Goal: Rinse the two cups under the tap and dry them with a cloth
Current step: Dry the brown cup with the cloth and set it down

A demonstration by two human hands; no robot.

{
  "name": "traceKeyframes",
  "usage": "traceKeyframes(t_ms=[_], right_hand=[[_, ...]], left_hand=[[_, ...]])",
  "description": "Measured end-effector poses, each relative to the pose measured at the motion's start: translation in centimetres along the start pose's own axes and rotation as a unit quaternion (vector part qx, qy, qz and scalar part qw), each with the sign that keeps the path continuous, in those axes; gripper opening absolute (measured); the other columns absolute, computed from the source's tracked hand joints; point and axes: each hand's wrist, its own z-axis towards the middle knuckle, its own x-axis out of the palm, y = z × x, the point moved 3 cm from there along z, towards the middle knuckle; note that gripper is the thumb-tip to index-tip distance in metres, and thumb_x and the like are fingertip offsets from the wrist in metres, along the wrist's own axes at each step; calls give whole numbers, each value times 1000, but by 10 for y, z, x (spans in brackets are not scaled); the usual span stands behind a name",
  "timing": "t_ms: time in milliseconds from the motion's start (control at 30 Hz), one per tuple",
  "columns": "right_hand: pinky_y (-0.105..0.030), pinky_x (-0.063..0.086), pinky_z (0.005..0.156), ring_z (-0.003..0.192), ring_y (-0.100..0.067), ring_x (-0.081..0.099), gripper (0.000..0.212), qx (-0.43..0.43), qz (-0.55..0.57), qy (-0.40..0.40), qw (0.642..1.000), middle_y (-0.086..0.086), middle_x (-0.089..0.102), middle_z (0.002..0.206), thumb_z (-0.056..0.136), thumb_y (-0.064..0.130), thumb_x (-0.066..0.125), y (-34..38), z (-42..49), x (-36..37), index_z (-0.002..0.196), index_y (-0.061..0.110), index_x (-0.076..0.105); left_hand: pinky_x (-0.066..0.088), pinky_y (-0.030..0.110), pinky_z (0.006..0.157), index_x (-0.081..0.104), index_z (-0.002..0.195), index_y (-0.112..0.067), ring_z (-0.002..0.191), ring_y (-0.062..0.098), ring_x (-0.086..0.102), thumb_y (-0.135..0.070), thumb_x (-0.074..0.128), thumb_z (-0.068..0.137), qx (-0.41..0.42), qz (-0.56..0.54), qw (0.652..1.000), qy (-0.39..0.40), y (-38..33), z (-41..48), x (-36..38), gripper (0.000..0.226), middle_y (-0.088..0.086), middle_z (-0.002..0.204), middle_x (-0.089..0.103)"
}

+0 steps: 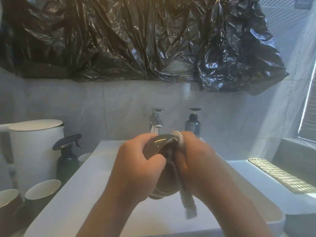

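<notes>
Over white basin (pixel 82 182), below chrome tap (pixel 156 121): left hand (pixel 136 165) gripping dark cup (pixel 158 145), right hand (pixel 191 156) pressing grey cloth (pixel 187 200) inside.

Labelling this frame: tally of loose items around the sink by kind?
Cups: 4, one in the hands, three left of the sink
Cloth: 1
Spray bottle: 1
Pump bottle: 1
Kettle: 1
Total: 8
</notes>
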Motion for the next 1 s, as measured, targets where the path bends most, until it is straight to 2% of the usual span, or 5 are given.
traceKeyframes(t_ms=[233,433,667,900,1000], right_hand=[[-14,35,49,61,-4,53,24,88,85,-49,991,5,58,68,97,33,46,-3,2,3,80,19,55],[-35,41,62,67,-22,48,13,7,14,1,1000,11,47,67,98,34,49,-11,2,-15,94,22,50],[-36,34,52,63,-22,44,24,-92,-35,-23,995,9,50,67,87,47,36,0,-3,-19,90,25,46],[-22,35,49,62,-11,51,24,88,92,-46,991,4,58,71,100,32,43,-11,5,5,87,17,56],[-15,37,47,60,-6,52,24,111,130,-40,984,4,59,69,99,28,44,-10,3,9,84,15,57]], left_hand=[[48,9,63,73,89,-25,66,-2,65,-5,49,55,44,-23,980,-192,-22,-14,4,47,-23,69,70],[41,12,55,69,78,-23,59,3,57,-23,55,64,-4,6,1000,4,-30,-4,11,20,-14,62,65],[30,18,45,56,63,-10,49,9,34,-20,47,60,32,80,996,12,-25,-1,9,14,-7,49,40],[40,5,53,70,72,-32,57,-1,59,-9,49,57,62,12,981,-184,-28,-6,12,35,-22,57,64],[41,7,52,71,72,-28,55,1,57,-8,49,57,54,-3,980,-189,-25,-6,12,33,-21,55,62]])
